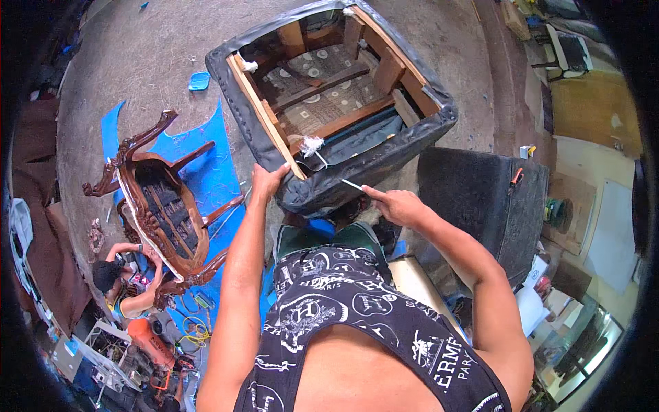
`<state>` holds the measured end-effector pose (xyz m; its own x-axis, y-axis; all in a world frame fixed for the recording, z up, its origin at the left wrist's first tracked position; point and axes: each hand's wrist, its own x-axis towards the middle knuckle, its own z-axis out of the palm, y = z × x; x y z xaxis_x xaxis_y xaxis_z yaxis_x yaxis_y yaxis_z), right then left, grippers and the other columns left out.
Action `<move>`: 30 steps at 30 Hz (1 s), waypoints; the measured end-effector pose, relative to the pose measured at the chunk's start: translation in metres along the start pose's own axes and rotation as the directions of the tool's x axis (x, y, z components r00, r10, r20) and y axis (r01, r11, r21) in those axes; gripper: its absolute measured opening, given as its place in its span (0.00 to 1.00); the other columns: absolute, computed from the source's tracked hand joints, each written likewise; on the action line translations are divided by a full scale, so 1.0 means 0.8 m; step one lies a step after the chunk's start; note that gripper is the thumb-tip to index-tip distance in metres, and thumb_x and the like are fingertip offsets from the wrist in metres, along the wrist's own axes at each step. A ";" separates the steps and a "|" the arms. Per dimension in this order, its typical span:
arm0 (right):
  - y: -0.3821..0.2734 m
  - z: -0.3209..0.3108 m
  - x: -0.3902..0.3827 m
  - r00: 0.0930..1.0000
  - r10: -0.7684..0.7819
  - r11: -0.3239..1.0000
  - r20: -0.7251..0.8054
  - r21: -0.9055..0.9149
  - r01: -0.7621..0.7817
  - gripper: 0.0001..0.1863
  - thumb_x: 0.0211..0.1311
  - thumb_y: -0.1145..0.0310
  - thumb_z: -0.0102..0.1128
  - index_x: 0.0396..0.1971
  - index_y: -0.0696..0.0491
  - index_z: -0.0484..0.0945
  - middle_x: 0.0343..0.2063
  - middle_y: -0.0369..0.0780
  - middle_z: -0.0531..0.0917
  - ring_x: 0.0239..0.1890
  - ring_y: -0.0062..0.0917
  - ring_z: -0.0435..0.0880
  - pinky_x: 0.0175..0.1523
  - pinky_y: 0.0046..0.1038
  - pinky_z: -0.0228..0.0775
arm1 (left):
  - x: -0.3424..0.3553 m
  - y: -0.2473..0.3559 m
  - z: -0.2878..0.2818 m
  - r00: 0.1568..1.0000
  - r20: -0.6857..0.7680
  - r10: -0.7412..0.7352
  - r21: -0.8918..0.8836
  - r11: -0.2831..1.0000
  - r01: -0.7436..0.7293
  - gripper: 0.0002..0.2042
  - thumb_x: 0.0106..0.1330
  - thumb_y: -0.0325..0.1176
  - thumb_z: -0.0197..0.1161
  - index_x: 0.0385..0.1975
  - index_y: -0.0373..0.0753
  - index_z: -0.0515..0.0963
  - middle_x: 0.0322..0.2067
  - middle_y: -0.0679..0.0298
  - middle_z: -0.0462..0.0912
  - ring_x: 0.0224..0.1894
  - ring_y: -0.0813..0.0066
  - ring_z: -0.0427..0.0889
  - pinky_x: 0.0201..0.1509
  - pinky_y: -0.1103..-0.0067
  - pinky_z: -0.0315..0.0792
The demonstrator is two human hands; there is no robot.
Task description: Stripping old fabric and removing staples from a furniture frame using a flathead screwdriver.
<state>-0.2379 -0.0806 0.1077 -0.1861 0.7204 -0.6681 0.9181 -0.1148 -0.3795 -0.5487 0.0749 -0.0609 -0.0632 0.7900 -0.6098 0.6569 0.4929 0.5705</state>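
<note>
A black upholstered furniture frame [364, 175], its open side facing up, stands before me. Bare wooden rails and patterned fabric show inside it. My left hand [266, 184] grips its near left corner, fingers over the pale wooden strip [278, 141]. My right hand [400, 207] is closed around a slim tool with a thin, pale, straight shaft [351, 185]; the handle is hidden in my fist. The shaft's tip points at the black cover on the near side. White stuffing [311, 145] pokes out at that near edge.
On a blue sheet [199, 147] to the left lies a carved wooden chair frame [147, 206], with another person's arms [147, 261] at it. A black panel [467, 199] bears an orange-handled tool [516, 178] at right. A blue container [199, 81] lies on the floor.
</note>
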 end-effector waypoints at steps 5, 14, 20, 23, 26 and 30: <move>0.009 0.012 0.003 0.998 -0.062 0.998 -0.025 0.002 0.062 0.28 0.72 0.59 0.49 0.71 0.32 0.61 0.31 0.49 0.85 0.36 0.49 0.85 0.43 0.48 0.76 | 0.008 -0.005 -0.006 0.983 0.176 0.057 -0.193 0.981 -0.022 0.43 0.44 0.48 0.81 0.57 0.27 0.72 0.55 0.42 0.79 0.58 0.49 0.79 0.63 0.65 0.72; 0.023 0.050 0.022 1.000 -0.015 0.992 -0.028 0.128 0.018 0.28 0.73 0.58 0.49 0.71 0.31 0.61 0.34 0.51 0.85 0.37 0.49 0.85 0.44 0.49 0.76 | 0.036 -0.043 0.015 0.989 0.146 0.015 -0.177 0.984 0.011 0.47 0.42 0.49 0.82 0.59 0.25 0.70 0.57 0.40 0.77 0.59 0.48 0.78 0.64 0.65 0.72; 0.050 0.091 0.031 0.959 -0.180 0.909 -0.217 0.335 0.247 0.30 0.71 0.59 0.55 0.71 0.28 0.61 0.38 0.54 0.84 0.40 0.50 0.85 0.47 0.47 0.77 | 0.028 -0.028 0.010 0.997 0.061 -0.041 -0.074 0.996 0.045 0.45 0.42 0.48 0.82 0.58 0.25 0.70 0.56 0.40 0.78 0.59 0.49 0.78 0.63 0.65 0.73; 0.033 0.075 0.031 0.984 -0.112 0.956 -0.138 0.257 0.145 0.30 0.70 0.59 0.56 0.70 0.29 0.62 0.37 0.55 0.84 0.40 0.51 0.84 0.45 0.46 0.77 | 0.022 -0.037 0.004 0.992 0.122 0.005 -0.148 0.989 0.013 0.48 0.42 0.48 0.82 0.60 0.24 0.68 0.56 0.40 0.78 0.58 0.50 0.79 0.63 0.66 0.73; 0.042 0.105 0.041 0.970 -0.096 0.883 -0.225 0.430 0.187 0.26 0.70 0.58 0.57 0.67 0.36 0.65 0.37 0.54 0.84 0.43 0.54 0.82 0.48 0.49 0.75 | 0.049 -0.069 0.020 0.998 0.056 0.037 -0.170 0.985 -0.027 0.47 0.43 0.48 0.82 0.60 0.24 0.68 0.55 0.43 0.80 0.56 0.52 0.81 0.61 0.67 0.74; 0.050 0.157 0.071 0.965 0.024 0.872 -0.260 0.478 0.107 0.22 0.72 0.57 0.55 0.62 0.42 0.65 0.38 0.55 0.84 0.45 0.55 0.82 0.48 0.49 0.74 | 0.038 -0.038 0.019 0.995 0.086 0.045 -0.182 0.983 -0.028 0.47 0.43 0.48 0.82 0.60 0.25 0.69 0.55 0.44 0.80 0.56 0.53 0.81 0.61 0.68 0.75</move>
<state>-0.2554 -0.1303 -0.0258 -0.0664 0.8705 -0.4877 0.6129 -0.3501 -0.7084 -0.5596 0.0785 -0.1051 0.0308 0.7771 -0.6287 0.5111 0.5283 0.6780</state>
